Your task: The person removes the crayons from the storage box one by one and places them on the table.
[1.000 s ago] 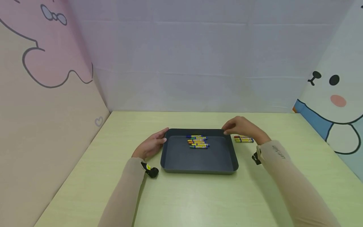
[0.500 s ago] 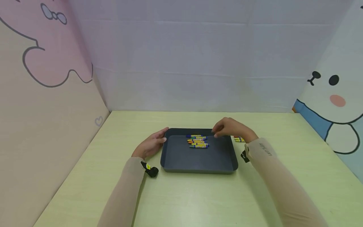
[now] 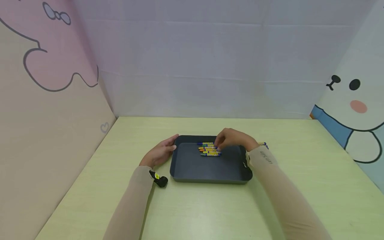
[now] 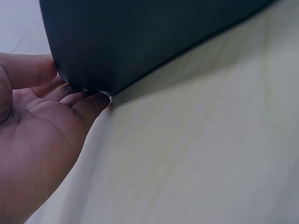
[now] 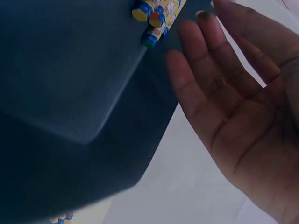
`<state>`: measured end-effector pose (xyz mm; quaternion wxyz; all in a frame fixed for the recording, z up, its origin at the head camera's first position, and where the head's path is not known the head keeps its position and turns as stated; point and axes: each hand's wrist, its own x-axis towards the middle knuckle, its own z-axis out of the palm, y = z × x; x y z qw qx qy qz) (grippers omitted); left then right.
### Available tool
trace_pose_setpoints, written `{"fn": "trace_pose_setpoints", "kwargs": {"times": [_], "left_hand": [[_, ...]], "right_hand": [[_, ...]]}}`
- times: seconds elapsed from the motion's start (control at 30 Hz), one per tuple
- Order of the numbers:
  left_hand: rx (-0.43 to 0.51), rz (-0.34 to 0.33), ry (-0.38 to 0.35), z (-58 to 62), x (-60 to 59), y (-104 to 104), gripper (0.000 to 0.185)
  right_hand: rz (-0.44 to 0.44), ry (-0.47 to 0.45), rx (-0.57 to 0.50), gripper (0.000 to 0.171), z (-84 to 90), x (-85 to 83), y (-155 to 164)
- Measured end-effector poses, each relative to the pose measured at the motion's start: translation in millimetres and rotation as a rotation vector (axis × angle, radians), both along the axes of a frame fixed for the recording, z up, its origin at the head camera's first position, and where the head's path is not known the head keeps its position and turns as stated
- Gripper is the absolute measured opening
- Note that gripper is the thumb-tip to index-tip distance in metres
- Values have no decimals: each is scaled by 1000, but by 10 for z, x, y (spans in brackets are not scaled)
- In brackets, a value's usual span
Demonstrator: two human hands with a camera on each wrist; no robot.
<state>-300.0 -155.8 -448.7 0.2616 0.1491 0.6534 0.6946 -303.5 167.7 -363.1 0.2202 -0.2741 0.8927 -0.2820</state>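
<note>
A dark grey tray point(image 3: 210, 170) lies on the table with several crayons point(image 3: 210, 154) side by side in its back half. My left hand point(image 3: 159, 154) grips the tray's left rim at the back corner. In the left wrist view, the thumb lies on one side of that corner and the fingertips on the other. My right hand point(image 3: 232, 138) is over the tray, its fingertips at the right ends of the crayons. Its fingers point(image 5: 187, 88) look loosely straight in the right wrist view, and no crayon shows between them. The top edge cuts off the thumb tip.
A few more crayons point(image 3: 262, 143) lie on the pale wooden table point(image 3: 195, 210) right of the tray, partly hidden by my right wrist. A plain pale backdrop point(image 3: 192, 66) stands behind the table, and printed cartoon panels stand on both sides.
My right hand has moved left from the tray's back right corner to the crayons inside it. My left hand and the tray have stayed in place.
</note>
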Motion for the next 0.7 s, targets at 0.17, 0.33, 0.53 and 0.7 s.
{"fn": "trace_pose_setpoints", "kwargs": {"times": [0.17, 0.33, 0.53, 0.7], "left_hand": [[-3, -1, 3, -17, -4, 1, 63], [0, -4, 7, -23, -5, -1, 63], [-2, -1, 11, -28, 0, -5, 63], [9, 3, 5, -27, -1, -1, 63]], "right_hand": [[16, 0, 21, 13, -73, -23, -55], [32, 13, 54, 12, -130, -8, -101], [30, 28, 108, 16, -173, 22, -159], [13, 47, 139, 17, -179, 69, -205]]}}
